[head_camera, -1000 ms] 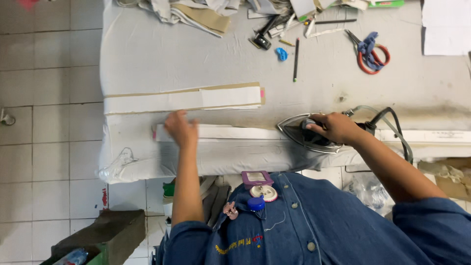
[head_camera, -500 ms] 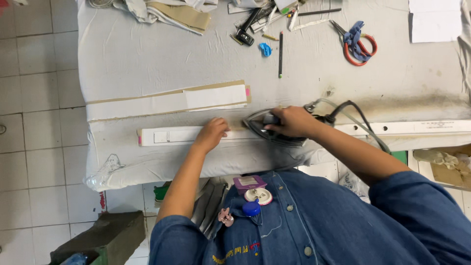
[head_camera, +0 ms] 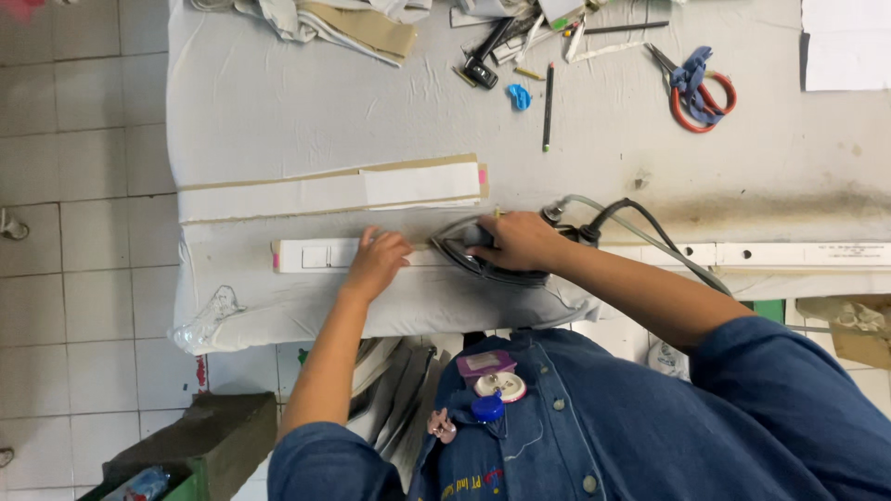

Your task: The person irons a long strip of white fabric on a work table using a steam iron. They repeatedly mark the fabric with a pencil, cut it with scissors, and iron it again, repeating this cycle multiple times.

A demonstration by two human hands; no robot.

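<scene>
Tiled floor (head_camera: 83, 186) down the left edge of the frame, pale squares with dark grout. Green-edged bin (head_camera: 176, 459) at the lower left corner.

Padded ironing table (head_camera: 278, 102), covered in grey-white cloth, fills the upper and middle frame from just right of the floor tiles to the right edge. Scorch-brown stain on its right half.

Folded fabric pile (head_camera: 343, 23), tan and white, at the upper left of the table.

Cardboard strip with white paper on top (head_camera: 334, 192), lying flat, left of centre, just above the white strip.

Long white fabric strip (head_camera: 311, 254), running across the table near its front edge from left of centre to the right edge.

Left hand (head_camera: 379, 262), left of centre: fingers loosely spread, pressed flat on the white strip, gripping nothing. It sits just left of the iron's nose.

Steam iron (head_camera: 483, 252), centre frame, sole down on the white strip, nose pointing left, mostly hidden under the hand that holds it.

Right hand (head_camera: 520, 243), centre: closed around the iron's handle.

Cord and hose (head_camera: 640, 227), black and pale, leaving the iron's rear toward the lower right.

Blue clip (head_camera: 519, 96) and dark pencil (head_camera: 548, 107), upper centre.

Scissors (head_camera: 696, 85), red handles wrapped in blue cloth, upper right.

White paper sheet (head_camera: 845, 44), upper right corner.

Denim shirt (head_camera: 668, 427), lower right, with a pin cushion (head_camera: 494, 390) at its chest.
</scene>
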